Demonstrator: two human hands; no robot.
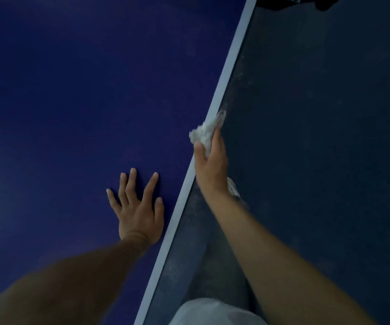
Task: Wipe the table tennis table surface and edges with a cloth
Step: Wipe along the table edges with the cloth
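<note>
The blue table tennis table [76,95] fills the left of the view, and its white edge line [230,66] runs diagonally from top right to bottom centre. My left hand [138,207] lies flat on the blue top with fingers spread, close to the edge. My right hand [210,165] grips a crumpled white cloth [206,132] and holds it against the table's side edge, with the thumb on the top rim and the fingers down the outer side.
A dark floor [329,137] lies to the right of the table. My leg and a light shoe [233,187] show below my right forearm. A dark object [299,1] sits on the floor at the top right.
</note>
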